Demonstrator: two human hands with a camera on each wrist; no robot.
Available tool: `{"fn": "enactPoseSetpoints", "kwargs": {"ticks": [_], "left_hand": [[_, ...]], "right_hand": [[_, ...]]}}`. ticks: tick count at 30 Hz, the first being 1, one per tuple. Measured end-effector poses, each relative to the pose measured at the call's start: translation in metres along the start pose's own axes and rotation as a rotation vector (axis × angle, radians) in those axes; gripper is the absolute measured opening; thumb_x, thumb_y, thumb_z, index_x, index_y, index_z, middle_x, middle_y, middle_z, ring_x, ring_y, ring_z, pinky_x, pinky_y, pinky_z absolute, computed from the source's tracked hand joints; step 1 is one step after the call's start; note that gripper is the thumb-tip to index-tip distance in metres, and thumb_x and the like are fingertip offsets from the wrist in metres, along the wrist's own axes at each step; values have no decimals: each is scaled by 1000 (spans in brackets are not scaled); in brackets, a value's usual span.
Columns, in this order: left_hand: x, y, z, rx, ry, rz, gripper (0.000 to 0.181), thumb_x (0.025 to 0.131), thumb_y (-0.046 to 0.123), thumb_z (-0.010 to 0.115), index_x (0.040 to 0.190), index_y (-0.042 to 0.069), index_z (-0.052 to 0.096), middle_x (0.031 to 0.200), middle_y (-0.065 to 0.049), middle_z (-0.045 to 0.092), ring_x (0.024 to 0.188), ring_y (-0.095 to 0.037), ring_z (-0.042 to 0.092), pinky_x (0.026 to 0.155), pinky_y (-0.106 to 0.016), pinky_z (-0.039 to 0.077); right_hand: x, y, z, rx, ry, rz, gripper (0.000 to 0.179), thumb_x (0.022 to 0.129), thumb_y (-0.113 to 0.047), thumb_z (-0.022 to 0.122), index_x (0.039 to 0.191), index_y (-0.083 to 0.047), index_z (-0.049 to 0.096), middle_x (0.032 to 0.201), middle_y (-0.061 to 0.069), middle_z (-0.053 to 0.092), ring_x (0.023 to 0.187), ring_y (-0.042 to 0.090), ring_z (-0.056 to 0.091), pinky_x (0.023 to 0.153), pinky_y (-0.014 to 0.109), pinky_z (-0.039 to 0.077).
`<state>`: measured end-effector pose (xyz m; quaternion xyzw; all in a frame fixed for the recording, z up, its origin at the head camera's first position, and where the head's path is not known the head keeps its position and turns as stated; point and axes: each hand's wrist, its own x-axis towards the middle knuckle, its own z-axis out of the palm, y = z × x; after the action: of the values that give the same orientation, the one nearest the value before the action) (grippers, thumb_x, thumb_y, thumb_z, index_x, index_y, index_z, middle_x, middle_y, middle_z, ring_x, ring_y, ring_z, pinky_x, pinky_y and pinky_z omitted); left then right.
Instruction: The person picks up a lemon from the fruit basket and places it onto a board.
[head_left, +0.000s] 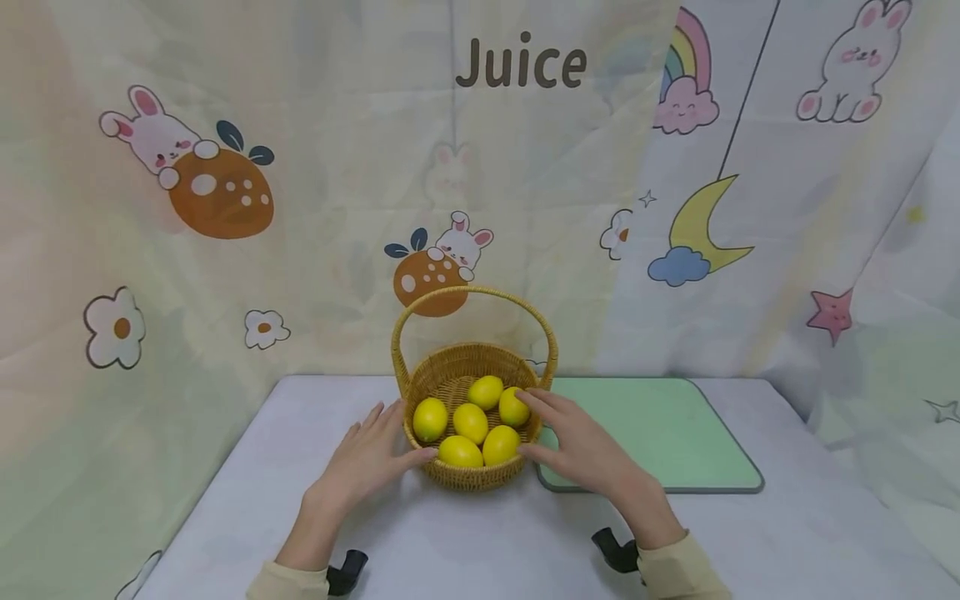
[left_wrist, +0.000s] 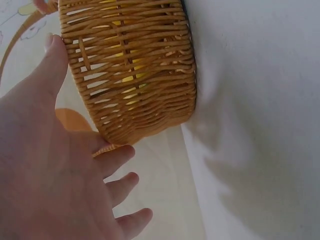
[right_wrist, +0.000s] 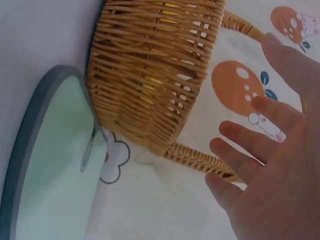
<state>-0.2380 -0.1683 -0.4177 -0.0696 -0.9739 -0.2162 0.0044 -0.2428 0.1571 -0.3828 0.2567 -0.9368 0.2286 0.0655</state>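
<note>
A woven wicker basket (head_left: 472, 478) with a tall arched handle stands on the table, holding several yellow lemons (head_left: 470, 423). My left hand (head_left: 367, 457) is at the basket's left side with its fingers extended. In the left wrist view, the thumb of the left hand (left_wrist: 55, 165) reaches the basket's rim, and the other fingers are spread near its wall. On the other side, my right hand (head_left: 581, 442) is spread by the right rim. The right wrist view shows the right hand (right_wrist: 275, 165) with fingers apart, a gap between them and the wicker wall.
A light green board with a grey edge (head_left: 652, 433) lies flat to the right, its left part close beside the basket. The white tabletop (head_left: 480, 550) extends in front. Behind it hangs a printed cloth backdrop (head_left: 337, 167). Black straps (head_left: 617, 552) show at the wrists.
</note>
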Motion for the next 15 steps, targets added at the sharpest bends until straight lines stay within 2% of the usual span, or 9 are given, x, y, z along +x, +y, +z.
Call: {"fn": "enactPoseSetpoints", "kwargs": {"ticks": [4,8,15], "left_hand": [[0,4,2,-17,-10,5,113,80,83,52,159,9,20,165,-12,23,154,-37,17,121,-66,14],[1,4,5,-27,-12,-1,117,78,84,52,160,8,16,165,-15,23,154,-36,19,120,-63,19],[2,3,9,-83,-10,-8,124,74,85,57,160,8,12,165,-16,21,153,-36,22,120,-60,25]], "right_hand": [[6,-5,5,20,-25,24,71,90,-45,71,152,-31,40,158,5,40,143,32,41,112,57,40],[14,-10,11,45,-45,15,66,90,-41,71,149,-25,46,155,6,44,141,32,45,111,56,41],[26,-16,20,50,-80,-4,63,89,-36,73,146,-22,50,145,4,55,127,26,57,103,50,50]]}}
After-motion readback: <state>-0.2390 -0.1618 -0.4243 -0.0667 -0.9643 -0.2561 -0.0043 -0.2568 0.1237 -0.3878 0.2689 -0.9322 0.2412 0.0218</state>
